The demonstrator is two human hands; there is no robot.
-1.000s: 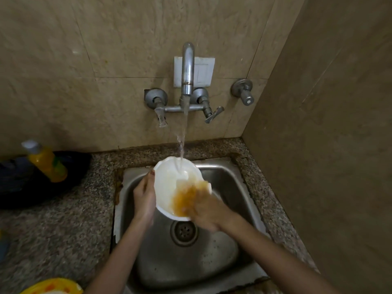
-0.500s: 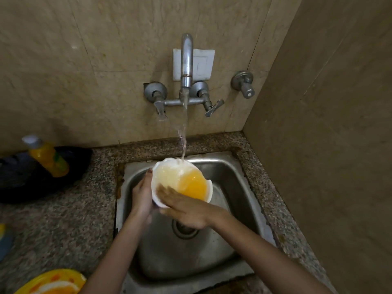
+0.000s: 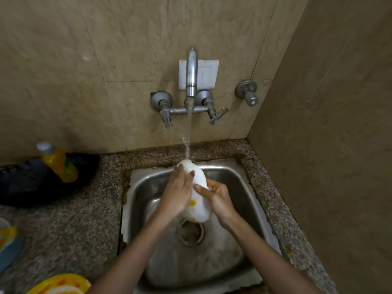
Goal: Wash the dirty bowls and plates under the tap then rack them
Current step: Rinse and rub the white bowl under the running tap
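A white bowl [image 3: 198,196] with orange smears near its lower rim is turned so its outer side faces me, over the steel sink [image 3: 235,181]. Water runs from the wall tap [image 3: 191,71] onto the bowl's top edge. My left hand [image 3: 178,192] lies across the bowl's left side with fingers spread over it. On the right side, my right hand [image 3: 218,197] grips the bowl, thumb on the outer wall and fingers behind it.
A yellow soap bottle [image 3: 59,162] stands in a black pan [image 3: 38,181] on the granite counter at left. A yellow plate [image 3: 61,283] with orange residue sits at the bottom left edge. A blue item [image 3: 8,245] lies at the far left. Walls close the back and right.
The bowl has been turned over from open side up, holding orange water, to outer side facing me. My left hand moved from the rim onto its back; my right hand shifted to the right side.
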